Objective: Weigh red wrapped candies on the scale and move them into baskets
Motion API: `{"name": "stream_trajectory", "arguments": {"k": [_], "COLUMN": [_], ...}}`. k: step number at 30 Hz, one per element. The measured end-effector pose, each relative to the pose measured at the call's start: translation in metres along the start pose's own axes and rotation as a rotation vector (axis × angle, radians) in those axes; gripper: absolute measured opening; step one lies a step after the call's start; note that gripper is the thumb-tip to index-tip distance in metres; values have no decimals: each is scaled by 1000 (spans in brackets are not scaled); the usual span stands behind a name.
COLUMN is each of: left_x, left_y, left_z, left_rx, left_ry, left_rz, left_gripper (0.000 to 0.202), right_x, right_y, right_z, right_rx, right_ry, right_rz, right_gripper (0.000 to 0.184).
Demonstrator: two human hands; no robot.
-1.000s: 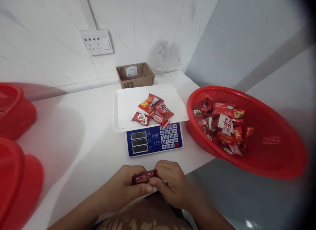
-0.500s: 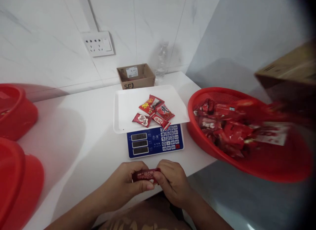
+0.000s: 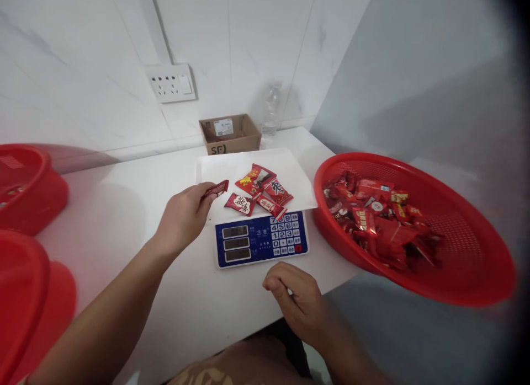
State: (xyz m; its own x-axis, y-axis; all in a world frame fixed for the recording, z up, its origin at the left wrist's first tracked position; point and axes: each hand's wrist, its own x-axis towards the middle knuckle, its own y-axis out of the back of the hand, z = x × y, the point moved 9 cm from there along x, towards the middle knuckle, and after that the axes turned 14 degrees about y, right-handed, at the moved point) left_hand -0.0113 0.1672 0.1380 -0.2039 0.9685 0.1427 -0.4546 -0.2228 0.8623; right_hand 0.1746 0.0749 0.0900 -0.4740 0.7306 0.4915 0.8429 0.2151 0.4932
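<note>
My left hand (image 3: 184, 217) is stretched forward over the left edge of the white scale tray (image 3: 219, 170), pinching a small dark red candy packet (image 3: 217, 189). Several red candy packets (image 3: 259, 192) lie on the tray above the blue digital scale (image 3: 261, 239). My right hand (image 3: 295, 297) rests near the table's front edge below the scale, fingers curled, with nothing visible in it. A red basket (image 3: 464, 247) at the right holds a heap of red candy packets (image 3: 379, 222).
A small open cardboard box (image 3: 231, 133) and a clear plastic bottle (image 3: 271, 110) stand against the back wall under a wall socket (image 3: 171, 82). Red plastic basins (image 3: 28, 186) sit at the left edge, one nearer me (image 3: 25, 302).
My left hand took the dark red packet from between both hands and carried it forward to the scale tray. A cardboard box briefly tipped packets into the red basket and is gone.
</note>
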Motion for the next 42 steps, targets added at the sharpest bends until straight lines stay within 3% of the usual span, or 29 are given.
{"name": "stream_trajectory", "arguments": {"k": [4,9,13,23,27,29,35,39,42], "left_x": [19,28,30,23,19,17,7,2,-3], "left_y": [-21,-39,-33,-45,-43,-41,-44,-46,-37], "left_z": [3,9,12,19,19,20,25,30,27], "left_rx": [176,163,140,-12,-22,-32,-114,-184,-210], "left_ry": [24,-65,-128,-159,-152,-154,-172,-208,-216], "left_rz": [-71,-158,-52,-210,-218,-214,-260,-315,-279], "left_gripper": [31,32,32,29,28,29,29,31,30], "right_x": [-1,-7,-9,-6,1,9,35,43,43], "right_y": [-2,-4,-3,-3,20,33,39,30,34], "right_z": [-1,3,7,7,8,8,23,29,28], "right_rx": [-23,-47,-72,-122,-284,-443,-737,-722,-677], "right_ry": [15,6,-6,18,70,111,65,31,41], "right_rz": [-13,-16,-15,-7,137,185,90,10,30], "right_gripper": [31,31,31,30,14,16,29,34,34]}}
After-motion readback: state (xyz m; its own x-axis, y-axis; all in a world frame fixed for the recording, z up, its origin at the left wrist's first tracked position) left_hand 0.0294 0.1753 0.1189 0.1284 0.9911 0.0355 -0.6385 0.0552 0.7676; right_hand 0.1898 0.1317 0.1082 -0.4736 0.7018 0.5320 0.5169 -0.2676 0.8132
